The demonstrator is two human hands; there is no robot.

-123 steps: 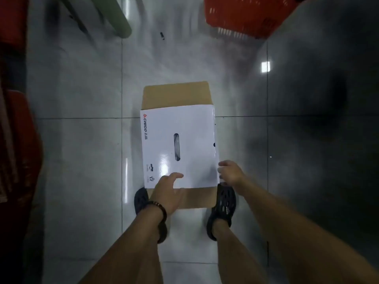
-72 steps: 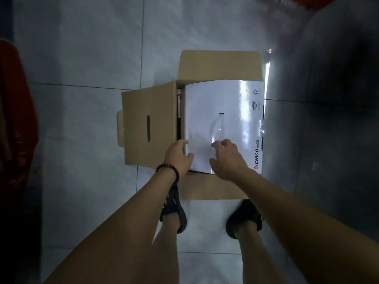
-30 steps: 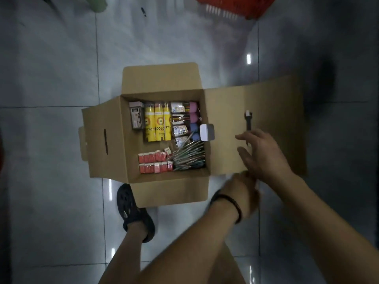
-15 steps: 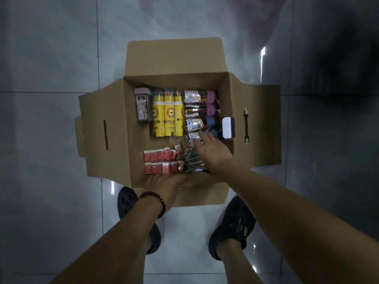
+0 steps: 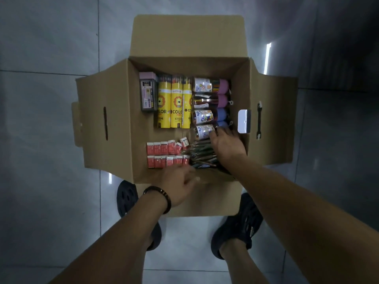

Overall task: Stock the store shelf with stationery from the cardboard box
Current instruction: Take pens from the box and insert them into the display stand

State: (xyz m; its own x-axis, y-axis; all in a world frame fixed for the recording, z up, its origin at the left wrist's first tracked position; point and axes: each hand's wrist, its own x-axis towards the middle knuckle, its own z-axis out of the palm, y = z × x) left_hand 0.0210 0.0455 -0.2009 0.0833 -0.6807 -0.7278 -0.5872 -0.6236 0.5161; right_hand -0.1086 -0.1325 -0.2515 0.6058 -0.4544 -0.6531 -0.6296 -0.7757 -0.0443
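The right hand (image 5: 226, 147) lies flat, fingers spread, on the loose pens (image 5: 202, 154) in the cardboard box (image 5: 114, 119), gripping nothing I can see. The left hand (image 5: 179, 182), blurred, hangs open just short of the red erasers (image 5: 164, 153). A hasty grab could scatter pens.

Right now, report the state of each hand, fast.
Left hand: open, blurred, holding nothing, at the near edge of the brown cardboard box.
Right hand: open, fingertips at a clear blue-capped plastic tube.
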